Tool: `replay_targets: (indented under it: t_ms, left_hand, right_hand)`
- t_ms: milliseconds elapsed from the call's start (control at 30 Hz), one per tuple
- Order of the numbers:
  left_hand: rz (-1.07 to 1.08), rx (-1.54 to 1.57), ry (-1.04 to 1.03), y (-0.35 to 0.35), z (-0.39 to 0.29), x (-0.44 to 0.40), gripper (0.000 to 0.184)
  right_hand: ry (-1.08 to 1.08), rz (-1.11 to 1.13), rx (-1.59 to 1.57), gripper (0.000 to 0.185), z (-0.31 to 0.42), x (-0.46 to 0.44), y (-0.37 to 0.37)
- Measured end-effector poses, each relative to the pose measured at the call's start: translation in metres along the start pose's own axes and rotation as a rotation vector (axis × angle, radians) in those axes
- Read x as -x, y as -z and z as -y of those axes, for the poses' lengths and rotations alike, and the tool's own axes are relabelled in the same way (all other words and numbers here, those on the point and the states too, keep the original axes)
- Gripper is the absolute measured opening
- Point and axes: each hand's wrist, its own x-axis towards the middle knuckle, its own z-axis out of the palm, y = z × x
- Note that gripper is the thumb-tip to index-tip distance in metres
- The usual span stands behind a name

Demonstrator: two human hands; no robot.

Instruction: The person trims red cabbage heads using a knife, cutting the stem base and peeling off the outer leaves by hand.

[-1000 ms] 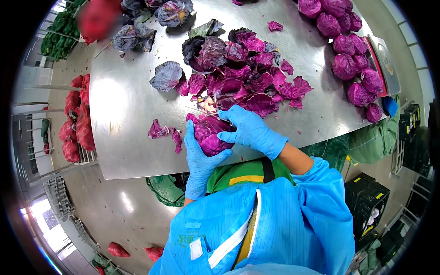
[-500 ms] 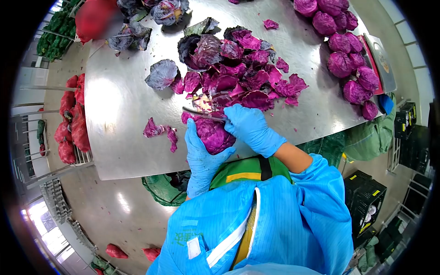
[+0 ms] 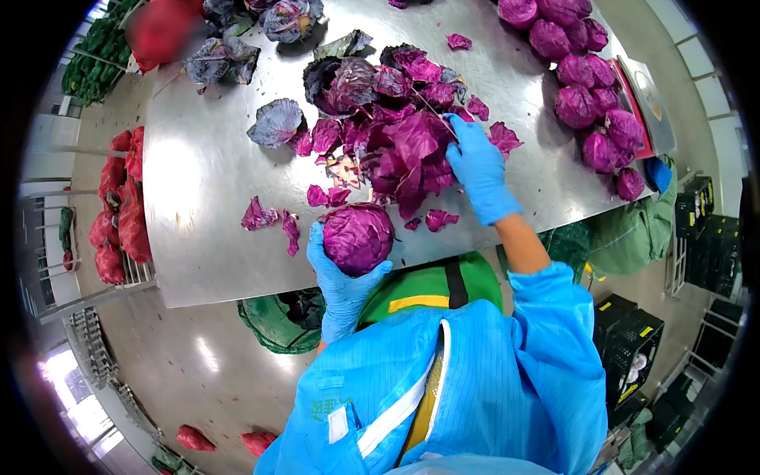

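In a blue glove, my left hand cups a purple cabbage at the near edge of the table, fingers and thumb around its lower left side. My right hand, gloved too, is closed on a knife, whose thin blade points up and left over the leaf pile. Beside that hand a large loose purple leaf lies over or just above the heap of trimmed leaves; I cannot tell whether the hand touches it. Small leaf scraps lie left of the cabbage.
Peeled purple cabbages are grouped at the table's right side, near a red and grey flat object. Untrimmed dark cabbages sit at the far left of the metal table. Red mesh sacks stand beyond its left edge; black crates stand right.
My right hand has moved with the knife away from the cabbage, up and right to the leaf pile. A large leaf now tops the pile. My left hand still holds the cabbage.
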Motion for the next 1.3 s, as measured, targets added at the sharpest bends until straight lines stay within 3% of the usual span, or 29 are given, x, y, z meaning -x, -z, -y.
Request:
replay_targets:
  t_ms: [100,167,267,333,500,600,633,733,833,933,1000,1033,1167,1267,1300]
  left_hand:
    - [-0.091,-0.111,-0.072,-0.006,0.007,-0.011,0.123]
    - [-0.091,-0.175,-0.089,-0.006,0.008,-0.016,0.123]
    - [-0.083,-0.113,-0.127,-0.009,0.015,-0.015,0.123]
    - [-0.079,-0.148,-0.139,-0.008,0.01,-0.018,0.118]
    - [-0.037,-0.036,-0.065,0.003,0.0,-0.028,0.11]
    - [0.014,0.477,0.346,-0.01,0.022,-0.025,0.107]
    - [-0.02,0.5,0.374,-0.011,0.02,-0.024,0.11]
    - [0.05,0.367,0.164,-0.005,0.013,-0.026,0.108]
    - [0.04,0.313,0.095,-0.003,0.024,-0.023,0.108]
    - [0.032,0.082,0.011,0.002,0.017,-0.026,0.109]
    - [0.025,-0.019,-0.035,0.003,0.011,-0.027,0.11]
    - [0.021,-0.015,-0.047,0.001,0.01,-0.027,0.11]
    - [0.078,-0.011,-0.015,0.008,0.002,-0.031,0.11]
    - [0.099,0.004,-0.024,0.006,0.004,-0.033,0.11]
    - [0.101,0.014,-0.035,0.004,0.007,-0.033,0.11]
  right_hand:
    - [-0.011,0.133,-0.146,0.061,0.053,0.014,0.042]
    - [0.127,0.174,-0.25,0.066,0.072,0.031,0.033]
    - [0.268,0.237,-0.357,0.09,0.093,0.044,0.021]
    - [0.23,0.453,-0.382,0.099,0.108,0.043,0.029]
    - [0.29,0.422,-0.4,0.079,0.104,0.052,0.007]
    - [0.243,0.507,-0.372,0.062,0.097,0.052,0.009]
    - [0.32,0.487,-0.265,0.054,0.089,0.048,0.006]
    - [0.364,0.184,-0.241,0.041,0.046,0.039,-0.02]
    - [0.016,0.053,-0.342,0.048,0.054,0.022,0.006]
    - [0.023,0.384,-0.416,0.061,0.084,0.035,0.027]
    - [0.16,0.502,-0.357,0.085,0.097,0.049,0.015]
    - [0.102,0.644,-0.312,0.088,0.105,0.051,0.013]
    - [0.212,0.416,-0.364,0.076,0.096,0.063,-0.001]
    - [0.07,0.604,-0.197,0.054,0.117,0.054,0.025]
    - [0.071,0.568,-0.081,0.045,0.115,0.054,0.022]
